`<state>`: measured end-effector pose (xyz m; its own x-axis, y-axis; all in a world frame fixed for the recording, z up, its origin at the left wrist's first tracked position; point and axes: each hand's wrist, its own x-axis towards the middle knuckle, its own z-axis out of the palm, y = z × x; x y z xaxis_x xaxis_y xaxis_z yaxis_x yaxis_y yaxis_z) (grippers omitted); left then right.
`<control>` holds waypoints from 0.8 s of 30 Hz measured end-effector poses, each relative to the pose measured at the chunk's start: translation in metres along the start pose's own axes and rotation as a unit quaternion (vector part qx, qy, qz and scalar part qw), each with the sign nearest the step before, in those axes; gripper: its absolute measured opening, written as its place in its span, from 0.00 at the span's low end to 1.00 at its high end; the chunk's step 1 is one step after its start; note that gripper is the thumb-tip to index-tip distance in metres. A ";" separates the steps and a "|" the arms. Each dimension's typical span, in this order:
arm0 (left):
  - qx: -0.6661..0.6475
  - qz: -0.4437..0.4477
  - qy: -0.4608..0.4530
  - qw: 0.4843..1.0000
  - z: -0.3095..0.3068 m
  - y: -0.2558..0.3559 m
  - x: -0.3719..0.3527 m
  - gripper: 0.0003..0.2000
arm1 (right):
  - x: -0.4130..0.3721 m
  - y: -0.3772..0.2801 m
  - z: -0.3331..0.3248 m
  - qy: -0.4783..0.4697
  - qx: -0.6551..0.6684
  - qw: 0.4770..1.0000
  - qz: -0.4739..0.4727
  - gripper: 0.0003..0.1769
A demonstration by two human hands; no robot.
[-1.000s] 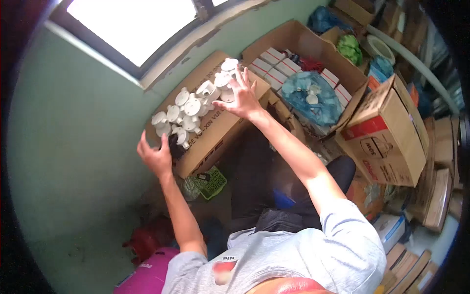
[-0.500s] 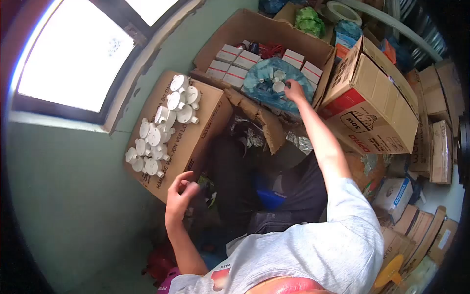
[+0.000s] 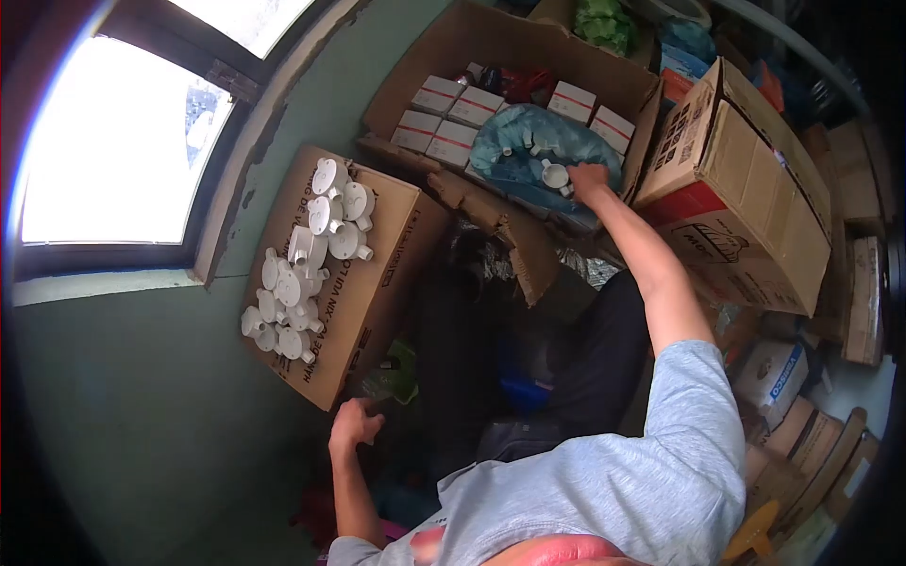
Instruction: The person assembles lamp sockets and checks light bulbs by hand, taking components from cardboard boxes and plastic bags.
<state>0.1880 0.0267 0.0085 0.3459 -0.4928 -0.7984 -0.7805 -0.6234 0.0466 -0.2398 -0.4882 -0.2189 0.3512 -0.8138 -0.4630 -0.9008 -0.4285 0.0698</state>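
My right hand (image 3: 591,183) is in the blue plastic bag (image 3: 500,141), its fingers closed on the edge of a white round conduit junction box (image 3: 555,175). More small white fittings lie inside the bag, partly hidden by its folds. My left hand (image 3: 355,423) hangs just below the near corner of a closed cardboard box (image 3: 377,283), fingers loosely bent and slightly apart, with nothing visible in them. On top of that box sits a cluster of several white round junction boxes (image 3: 294,283) with short spouts.
The blue bag lies in an open carton (image 3: 406,90) beside several small white boxes (image 3: 451,141) with red stripes. A large carton (image 3: 746,198) stands to the right. A torn cardboard flap (image 3: 519,255) hangs in front. A window (image 3: 113,141) is at the left.
My left hand has dropped lower, away from the cardboard box's top. My right hand stays in the bag, now gripping a junction box. The whole view has shifted slightly.
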 end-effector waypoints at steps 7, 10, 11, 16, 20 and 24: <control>-0.094 0.003 -0.002 0.996 -0.001 0.022 0.002 0.27 | -0.009 -0.002 0.016 0.061 -0.057 0.996 0.035 0.33; -0.088 0.052 0.050 0.993 0.004 0.017 0.010 0.26 | -0.006 0.003 0.023 0.017 -0.065 0.997 -0.026 0.33; -0.090 0.051 0.051 0.993 0.004 0.015 0.010 0.26 | -0.006 0.005 0.024 -0.004 -0.068 0.997 -0.042 0.32; -0.125 0.080 0.135 0.980 -0.013 0.028 0.004 0.25 | -0.035 0.013 0.010 0.134 0.072 0.988 -0.015 0.25; -0.167 0.128 0.162 0.964 -0.023 0.039 0.000 0.24 | -0.077 0.013 -0.013 0.288 0.203 0.936 0.019 0.27; -0.258 0.225 0.250 0.906 -0.027 0.058 -0.001 0.18 | -0.114 0.013 -0.035 0.383 0.366 0.848 0.023 0.26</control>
<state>0.1563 -0.0251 0.0278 0.3464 -0.9000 -0.2645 -0.5988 -0.4292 0.6762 -0.2828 -0.4146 -0.1341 0.1207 -0.9593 0.2552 -0.7372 -0.2588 -0.6241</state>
